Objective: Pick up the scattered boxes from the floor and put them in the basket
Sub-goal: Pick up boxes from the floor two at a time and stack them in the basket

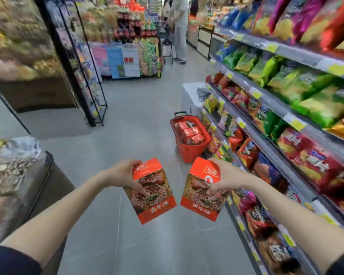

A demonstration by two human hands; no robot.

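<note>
I hold two red-orange boxes with a meat picture above the grey floor. My left hand grips the left box by its upper left side. My right hand grips the right box from its upper right corner. Both boxes hang tilted, bottoms toward me. Ahead and slightly right, the red shopping basket stands on the floor beside the shelf, with several matching red boxes inside. No loose box shows on the floor.
Snack shelves full of chip bags run along the right. A dark display bin is at my left, a black wire rack further ahead. A white low stand sits behind the basket. A person stands far down the aisle.
</note>
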